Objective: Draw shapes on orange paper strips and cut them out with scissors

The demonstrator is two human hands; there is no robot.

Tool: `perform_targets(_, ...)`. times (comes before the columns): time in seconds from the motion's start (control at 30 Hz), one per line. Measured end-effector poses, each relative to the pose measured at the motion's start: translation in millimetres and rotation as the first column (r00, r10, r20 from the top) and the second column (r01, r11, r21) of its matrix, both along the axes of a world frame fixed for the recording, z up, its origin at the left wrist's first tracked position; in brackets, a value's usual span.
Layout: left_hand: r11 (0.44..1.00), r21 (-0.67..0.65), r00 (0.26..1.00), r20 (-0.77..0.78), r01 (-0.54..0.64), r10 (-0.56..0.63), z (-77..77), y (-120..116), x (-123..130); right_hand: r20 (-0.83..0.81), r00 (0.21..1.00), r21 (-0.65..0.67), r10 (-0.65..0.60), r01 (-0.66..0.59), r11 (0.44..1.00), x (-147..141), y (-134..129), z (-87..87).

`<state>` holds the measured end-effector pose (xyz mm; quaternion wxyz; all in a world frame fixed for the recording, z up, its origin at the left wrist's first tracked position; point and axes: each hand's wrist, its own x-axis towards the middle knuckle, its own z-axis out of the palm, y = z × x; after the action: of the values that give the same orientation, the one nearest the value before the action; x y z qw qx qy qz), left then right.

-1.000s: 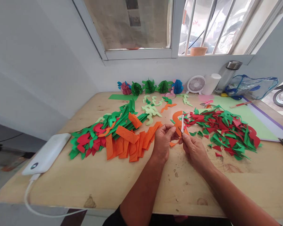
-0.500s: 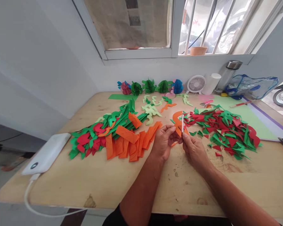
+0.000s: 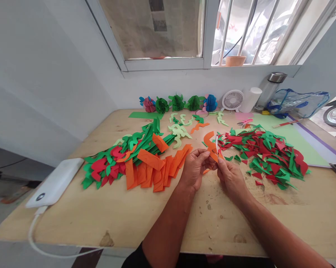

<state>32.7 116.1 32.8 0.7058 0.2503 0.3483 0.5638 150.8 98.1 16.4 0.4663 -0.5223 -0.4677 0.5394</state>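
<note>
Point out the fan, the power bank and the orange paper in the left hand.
Fan [image 3: 233, 100]: head view, centre of its round grille.
Power bank [image 3: 57, 180]: head view, middle of its top face.
Orange paper [image 3: 206, 139]: head view, its curved upper end.

Orange paper piece [image 3: 208, 140]: wavy-edged, bright, matt; held up between 3 and 4 o'clock from the centre of the head view. Upper arm bowed toward 9 o'clock, its tip pointed toward 1 o'clock; lower end partly covered by fingers. Scissors [image 3: 216, 143]: slim, pale metal blade seen on edge, aimed at 12 o'clock, set against the paper's 3 o'clock side. Handles hidden in the grip; blade opening cannot be made out.
</note>
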Motion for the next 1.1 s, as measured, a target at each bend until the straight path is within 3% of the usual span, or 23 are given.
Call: perform_targets(1.1, 1.0, 0.002, 1.0, -0.01, 0.018, -0.018, 0.5, -0.6, 1.6, 0.0, 1.0, 0.034, -0.01, 0.01, 0.999, 0.7, 0.7, -2.0)
